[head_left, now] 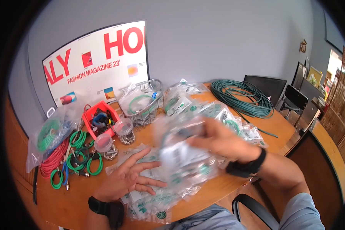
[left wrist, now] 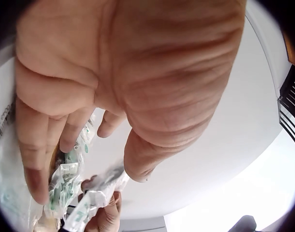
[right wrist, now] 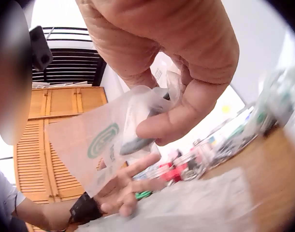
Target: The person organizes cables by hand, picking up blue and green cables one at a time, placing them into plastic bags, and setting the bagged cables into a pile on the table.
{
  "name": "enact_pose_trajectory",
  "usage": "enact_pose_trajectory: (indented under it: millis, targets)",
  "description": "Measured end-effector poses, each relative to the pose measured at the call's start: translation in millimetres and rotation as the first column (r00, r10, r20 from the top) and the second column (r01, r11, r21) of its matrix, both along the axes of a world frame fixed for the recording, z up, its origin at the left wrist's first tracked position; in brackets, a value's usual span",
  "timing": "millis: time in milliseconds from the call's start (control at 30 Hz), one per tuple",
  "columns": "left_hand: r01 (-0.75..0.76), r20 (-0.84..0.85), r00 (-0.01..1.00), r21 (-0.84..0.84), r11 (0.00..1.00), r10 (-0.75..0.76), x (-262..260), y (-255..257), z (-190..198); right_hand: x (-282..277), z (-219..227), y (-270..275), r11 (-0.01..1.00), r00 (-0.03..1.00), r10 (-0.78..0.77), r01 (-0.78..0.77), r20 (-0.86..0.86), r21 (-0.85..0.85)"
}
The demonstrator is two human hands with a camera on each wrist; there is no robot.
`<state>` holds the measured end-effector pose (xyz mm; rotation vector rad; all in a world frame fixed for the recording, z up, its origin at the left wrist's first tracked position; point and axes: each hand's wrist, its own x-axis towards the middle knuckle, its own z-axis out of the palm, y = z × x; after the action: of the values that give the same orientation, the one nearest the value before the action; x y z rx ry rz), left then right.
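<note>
My right hand (head_left: 222, 142) pinches a clear plastic bag (head_left: 182, 157), blurred in the head view, with something dark inside. In the right wrist view the bag (right wrist: 84, 140) shows a green round logo, gripped between thumb and fingers (right wrist: 171, 116). My left hand (head_left: 124, 178) hangs with fingers spread just left of that bag, holding nothing. Beneath both hands lies a pile of flat clear bags with green print (head_left: 153, 205). The left wrist view shows the open left palm (left wrist: 123, 72) near the bags.
Behind lie more bagged parts (head_left: 214, 109) and a dark green cable coil (head_left: 241, 97). At left stand a red bin (head_left: 101, 119), a wire basket (head_left: 142, 111) and plastic cups (head_left: 103, 143), beside green cable loops (head_left: 76, 159) and a red cable (head_left: 54, 161).
</note>
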<state>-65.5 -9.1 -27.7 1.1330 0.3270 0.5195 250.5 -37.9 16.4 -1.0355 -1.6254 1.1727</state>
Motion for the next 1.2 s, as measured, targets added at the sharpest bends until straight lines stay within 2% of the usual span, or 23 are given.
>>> enact_pose_trajectory:
  millis: [33, 67, 100, 167, 267, 300, 333, 367, 467, 533, 567, 633, 667, 700, 767, 833, 867, 900, 933, 1033, 1100, 1133, 1200]
  targets:
    - [0.02, -0.028, 0.999, -0.061, 0.998, -0.022, 2.8, -2.3, 4.3, 20.4, 16.5, -10.3, 0.993, 0.987, -0.122, 0.121, 0.101, 0.013]
    - [-0.028, -0.095, 0.995, 0.093, 0.995, 0.037, 5.3, -6.6, 3.2, 36.2, 27.0, -18.4, 0.978, 0.984, -0.176, 0.172, 0.027, 0.121]
    - [-0.025, -0.089, 0.995, 0.086, 0.996, 0.033, 5.3, -7.1, -0.2, 62.9, 22.9, -15.4, 0.964, 0.968, -0.247, 0.25, -0.037, 0.09]
    - [-0.024, -0.036, 0.999, 0.112, 0.993, 0.028, 2.4, -4.5, -2.3, 109.4, 33.4, -22.9, 0.933, 0.928, -0.359, 0.353, 0.103, 0.074]
    - [-0.039, -0.056, 0.997, 0.122, 0.992, 0.046, -1.5, -3.6, 3.2, 143.1, 21.2, -22.8, 0.935, 0.935, -0.355, 0.355, -0.004, 0.013]
    - [-0.037, -0.057, 0.997, 0.13, 0.991, 0.045, -2.3, -2.7, 4.3, 161.5, 7.4, -18.3, 0.887, 0.772, -0.461, 0.418, 0.437, 0.197]
    - [-0.054, -0.064, 0.996, 0.132, 0.99, 0.063, -3.7, -1.7, 4.5, 174.4, -6.4, -13.9, 0.84, 0.408, -0.527, 0.38, 0.745, 0.386]
    - [-0.075, -0.071, 0.994, 0.132, 0.988, 0.085, -5.0, -0.8, 4.5, 174.0, -19.1, -13.9, 0.811, 0.391, -0.58, 0.191, 0.715, 0.553]
    - [-0.129, -0.05, 0.989, 0.166, 0.978, 0.139, -4.1, 1.9, -2.1, 161.4, -12.7, -16.5, 0.784, 0.392, -0.614, 0.208, 0.685, 0.584]
    - [-0.179, -0.084, 0.977, 0.161, 0.971, 0.194, -2.1, 2.0, -3.1, 152.8, 1.8, -24.0, 0.819, 0.562, -0.57, 0.444, 0.599, 0.363]
    - [-0.233, -0.113, 0.961, 0.165, 0.958, 0.253, -1.4, 2.2, -3.8, 156.7, 0.8, -25.0, 0.823, 0.561, -0.564, 0.441, 0.606, 0.358]
    - [-0.295, -0.098, 0.945, 0.165, 0.941, 0.313, -0.4, 3.0, -3.8, 167.1, 3.1, -25.1, 0.766, 0.379, -0.64, 0.38, 0.669, 0.518]
    - [-0.346, -0.089, 0.927, 0.174, 0.922, 0.365, -1.0, 3.1, -4.1, 166.6, 4.8, -26.0, 0.706, 0.318, -0.709, 0.318, 0.63, 0.633]
    - [-0.352, -0.086, 0.925, 0.17, 0.921, 0.369, -2.5, 3.4, -5.2, 162.3, 6.4, -24.8, 0.709, 0.32, -0.705, 0.312, 0.633, 0.632]
    - [-0.399, -0.034, 0.911, 0.174, 0.9, 0.411, -3.8, 7.2, -6.3, 139.6, 10.3, -22.4, 0.448, 0.298, -0.86, 0.054, 0.414, 0.893]
    - [-0.396, -0.042, 0.912, 0.172, 0.902, 0.408, -3.2, 8.7, -8.4, 96.4, 6.7, -25.4, 0.597, 0.548, -0.686, 0.047, 0.478, 0.801]
    - [-0.4, -0.051, 0.91, 0.166, 0.902, 0.412, -4.4, 8.2, -9.5, 68.6, 8.3, -32.7, 0.755, 0.633, -0.499, -0.018, 0.592, 0.656]
    - [-0.407, -0.034, 0.907, 0.184, 0.895, 0.42, -5.8, 7.7, -10.9, 45.3, 7.6, -36.7, 0.794, 0.713, -0.272, -0.212, 0.646, 0.569]
    - [-0.408, -0.042, 0.906, 0.171, 0.897, 0.42, -5.3, 8.6, -12.4, 25.7, -0.8, -31.3, 0.829, 0.598, -0.206, -0.314, 0.774, 0.463]
    - [-0.426, -0.05, 0.9, 0.123, 0.897, 0.434, -5.2, 4.4, -8.3, -7.0, -25.3, -18.5, 0.826, 0.562, -0.137, -0.39, 0.816, 0.408]
    - [-0.375, -0.04, 0.922, 0.147, 0.915, 0.384, -4.3, 4.6, -8.4, -21.1, -21.4, -8.3, 0.87, 0.41, -0.255, -0.297, 0.876, 0.393]
    - [-0.358, -0.088, 0.923, 0.159, 0.92, 0.375, -3.2, 4.3, -7.5, -23.1, -17.9, -3.3, 0.912, 0.344, -0.204, -0.272, 0.917, 0.305]
    - [-0.302, -0.106, 0.938, 0.218, 0.928, 0.33, -0.7, 6.2, -14.9, -25.3, -13.4, 1.7, 0.933, 0.307, -0.176, -0.251, 0.935, 0.258]
